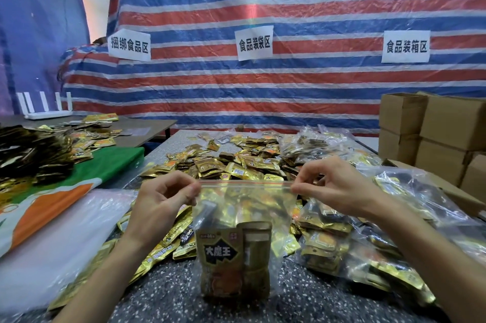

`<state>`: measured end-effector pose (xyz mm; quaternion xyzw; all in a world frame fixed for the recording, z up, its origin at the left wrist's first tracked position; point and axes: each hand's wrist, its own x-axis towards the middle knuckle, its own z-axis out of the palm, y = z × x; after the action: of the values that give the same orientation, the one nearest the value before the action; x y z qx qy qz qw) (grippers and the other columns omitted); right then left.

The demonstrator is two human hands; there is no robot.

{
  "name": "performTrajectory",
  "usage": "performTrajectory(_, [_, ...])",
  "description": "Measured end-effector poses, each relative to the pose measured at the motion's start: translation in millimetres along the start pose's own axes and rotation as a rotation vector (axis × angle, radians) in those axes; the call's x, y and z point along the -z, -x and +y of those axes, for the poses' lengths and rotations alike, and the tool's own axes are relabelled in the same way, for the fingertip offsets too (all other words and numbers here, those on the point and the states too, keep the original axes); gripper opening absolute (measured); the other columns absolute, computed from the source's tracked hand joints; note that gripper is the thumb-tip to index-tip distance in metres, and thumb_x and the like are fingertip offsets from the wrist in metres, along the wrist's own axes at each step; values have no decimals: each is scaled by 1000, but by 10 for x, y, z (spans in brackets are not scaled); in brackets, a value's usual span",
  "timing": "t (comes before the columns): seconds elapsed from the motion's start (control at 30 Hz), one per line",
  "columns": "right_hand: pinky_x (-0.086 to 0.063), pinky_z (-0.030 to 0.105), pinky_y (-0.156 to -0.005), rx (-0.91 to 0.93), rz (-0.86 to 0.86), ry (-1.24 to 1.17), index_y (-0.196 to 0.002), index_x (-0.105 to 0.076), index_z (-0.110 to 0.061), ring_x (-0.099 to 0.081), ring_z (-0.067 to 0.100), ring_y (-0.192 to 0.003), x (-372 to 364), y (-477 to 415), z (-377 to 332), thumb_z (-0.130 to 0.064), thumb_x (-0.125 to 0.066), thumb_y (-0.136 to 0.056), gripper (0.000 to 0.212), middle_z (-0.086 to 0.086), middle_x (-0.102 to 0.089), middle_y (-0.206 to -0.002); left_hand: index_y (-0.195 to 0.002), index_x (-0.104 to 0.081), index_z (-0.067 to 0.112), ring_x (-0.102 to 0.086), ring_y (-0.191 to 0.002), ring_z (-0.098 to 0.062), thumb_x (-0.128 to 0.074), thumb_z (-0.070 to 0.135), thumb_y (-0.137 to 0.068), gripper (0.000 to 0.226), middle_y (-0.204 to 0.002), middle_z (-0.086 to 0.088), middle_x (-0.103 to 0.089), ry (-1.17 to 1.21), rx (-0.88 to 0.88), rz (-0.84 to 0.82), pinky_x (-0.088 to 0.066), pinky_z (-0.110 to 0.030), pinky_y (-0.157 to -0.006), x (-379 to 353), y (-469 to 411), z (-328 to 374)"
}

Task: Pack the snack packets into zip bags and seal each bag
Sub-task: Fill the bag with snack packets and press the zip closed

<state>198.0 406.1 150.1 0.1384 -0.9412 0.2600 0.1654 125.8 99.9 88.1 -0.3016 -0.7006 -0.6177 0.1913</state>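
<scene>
Table [163,293]: left hand [160,199], right hand [334,185] pinch bag [247,199] corners.

Centre: zip bag [244,207] upright over the table [163,291], snack packets [234,257] in it; left hand [163,199] pinches its top left corner, right hand [334,185] its top right.
Behind it: loose packets [236,162] heaped on the table.
Right: filled bags [394,217]; cardboard boxes [434,133] stacked behind them.
Left: second table [147,128] bearing more packets.
</scene>
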Motion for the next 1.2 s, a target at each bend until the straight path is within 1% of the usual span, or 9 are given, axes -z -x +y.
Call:
performTrajectory(0.2, [-56,35,-70,63,60,-140,-82,-73,-16,-65,21,-75,-18,35,5,-30,-74,-86,14,6,-71,-81,-74,-72,21,-62,-64,-19,-67,10,-88,18,-65,-6,-66,13,9,6,-52,-30,-65,-25,11,-21])
performTrajectory(0.33, [-59,30,-79,-10,52,-503,-84,-72,-19,-72,19,-87,-254,93,103,-38,-76,-77,21,6,-75,-94,-74,-70,22,-61,-65,-19,-65,25,-84,11,-65,-7,-65,48,29,30,-50,-39,-69,-3,79,-41])
performTrajectory(0.47, [-59,39,-92,-222,-122,-749,-122,-58,-13,-72,21,-103,-640,157,284,-25,-88,-70,61,5,-72,-116,-73,-69,23,-61,-65,-20,-66,24,-83,11,-65,-3,-64,58,27,61,-49,-37,-67,-29,114,-85])
performTrajectory(0.57, [-57,26,-84,-315,-297,-645,-139,-49,-26,-71,10,-96,-929,210,315,-25,-92,-69,82,1,-68,-120,-74,-70,22,-61,-67,-20,-68,24,-83,9,-67,-5,-65,80,24,29,-51,-27,-66,-57,118,-120])
performTrajectory(0.73, [-45,16,-78,-281,-347,-402,-111,-73,-18,-60,-1,-87,-1270,203,205,-30,-88,-75,41,-7,-69,-108,-79,-72,21,-65,-68,-16,-67,20,-86,9,-71,-7,-68,118,4,-26,-51,-19,-65,-145,112,-147])
performTrajectory(0.87, [-44,13,-79,-227,-333,-415,-90,-62,-30,-58,-11,-81,-1233,273,123,-30,-73,-89,11,-14,-63,-93,-80,-72,21,-64,-66,-18,-65,27,-87,11,-71,-9,-68,163,15,18,-51,-19,-63,-240,99,-168])
performTrajectory(1.0, [-55,27,-80,-265,-202,-398,-110,-55,-2,-58,6,-83,-1053,352,179,-27,-64,-95,30,-3,-57,-94,-81,-73,24,-64,-66,-18,-64,27,-87,11,-73,-10,-69,209,39,86,-53,-22,-62,-378,61,-176])
performTrajectory(1.1, [-59,42,-85,-295,-75,-469,-110,-60,-9,-69,22,-99,-799,353,279,-24,-63,-97,20,10,-69,-109,-85,-74,27,-69,-72,-16,-62,33,-88,14,-80,-6,-73,239,66,100,-55,-26,-65,-510,26,-149])
performTrajectory(1.2, [-54,37,-59,-448,109,-489,-98,-53,-6,-68,28,-74,-431,309,530,-14,-64,-97,14,21,-72,-97,-96,-76,32,-72,-82,-11,-58,47,-87,25,-91,1,-77,226,107,7,-55,-22,-68,-661,17,-104])
